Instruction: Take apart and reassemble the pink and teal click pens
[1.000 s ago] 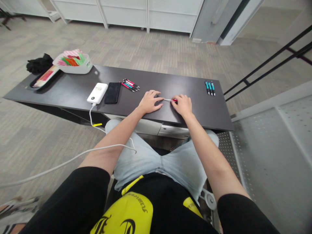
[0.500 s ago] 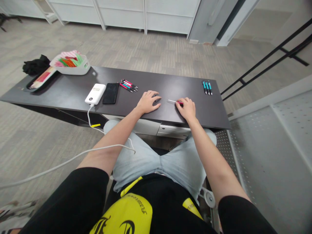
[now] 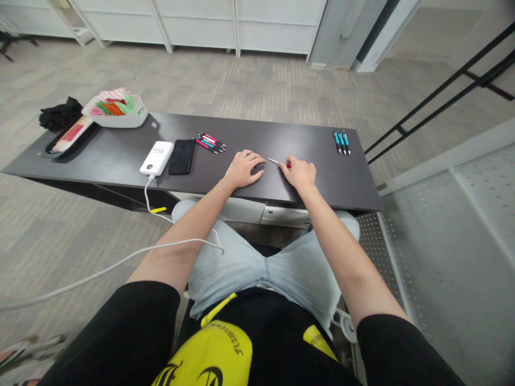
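My left hand [image 3: 243,168] rests on the dark table [image 3: 120,155] with its fingers curled loosely over something small that I cannot make out. My right hand [image 3: 300,172] is closed on a red pen part with a thin white refill [image 3: 278,162] sticking out to the left, its tip close to my left fingers. A small bunch of pink and teal pens [image 3: 210,142] lies just beyond my left hand. Three teal pens [image 3: 340,142] lie side by side at the far right of the table.
A black phone [image 3: 182,156] and a white power bank [image 3: 156,158] with a white cable [image 3: 120,260] lie left of the pens. A white basket [image 3: 116,110] of colourful items, a dark tray [image 3: 70,136] and a black cloth [image 3: 58,112] sit at the far left.
My right hand drew the pen part away to the right, then brought it back left, so the refill tip is near my left hand again. My left hand has barely moved.
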A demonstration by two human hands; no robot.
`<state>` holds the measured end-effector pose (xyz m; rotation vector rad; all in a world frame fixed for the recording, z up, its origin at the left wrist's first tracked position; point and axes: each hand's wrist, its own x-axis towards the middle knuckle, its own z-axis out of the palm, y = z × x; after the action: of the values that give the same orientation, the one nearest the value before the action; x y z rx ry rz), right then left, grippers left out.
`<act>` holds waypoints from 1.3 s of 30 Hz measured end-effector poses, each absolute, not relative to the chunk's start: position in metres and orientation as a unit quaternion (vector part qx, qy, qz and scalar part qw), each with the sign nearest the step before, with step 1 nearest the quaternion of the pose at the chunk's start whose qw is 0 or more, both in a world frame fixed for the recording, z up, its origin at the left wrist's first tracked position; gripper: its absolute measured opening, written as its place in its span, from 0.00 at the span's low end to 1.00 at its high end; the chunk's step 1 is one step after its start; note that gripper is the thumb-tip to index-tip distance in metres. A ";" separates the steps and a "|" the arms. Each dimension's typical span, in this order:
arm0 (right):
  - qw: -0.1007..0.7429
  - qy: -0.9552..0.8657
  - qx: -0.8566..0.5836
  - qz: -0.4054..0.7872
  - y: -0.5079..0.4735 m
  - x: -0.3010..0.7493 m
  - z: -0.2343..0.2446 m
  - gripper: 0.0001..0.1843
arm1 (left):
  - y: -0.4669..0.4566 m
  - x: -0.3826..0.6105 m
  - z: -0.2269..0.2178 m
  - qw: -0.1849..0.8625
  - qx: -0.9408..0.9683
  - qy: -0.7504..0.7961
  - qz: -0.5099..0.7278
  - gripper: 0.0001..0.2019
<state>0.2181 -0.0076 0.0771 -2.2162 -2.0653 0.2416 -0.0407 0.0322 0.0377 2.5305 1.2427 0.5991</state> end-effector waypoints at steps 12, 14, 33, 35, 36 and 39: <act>0.020 -0.677 -0.726 0.118 -0.031 0.237 0.089 0.29 | 0.035 -0.039 0.034 0.139 0.874 0.417 0.205 0.20; 0.025 -0.680 -0.724 0.117 -0.033 0.241 0.088 0.27 | 0.036 -0.040 0.032 0.129 0.878 0.415 0.201 0.21; 0.057 -0.715 -0.683 0.134 0.011 0.202 0.078 0.17 | 0.039 -0.040 0.026 0.113 0.873 0.429 0.200 0.24; 0.058 -0.719 -0.678 0.138 0.012 0.198 0.078 0.17 | 0.039 -0.040 0.027 0.114 0.873 0.432 0.196 0.24; 0.057 -0.721 -0.676 0.139 0.013 0.196 0.079 0.17 | 0.038 -0.040 0.028 0.115 0.872 0.434 0.194 0.25; 0.055 -0.730 -0.665 0.145 0.013 0.191 0.079 0.18 | 0.037 -0.039 0.030 0.111 0.865 0.448 0.197 0.27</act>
<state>0.1912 0.0134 0.0790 -2.0190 -2.2170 0.4404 -0.0389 0.0366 0.0297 2.5396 1.3159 0.5796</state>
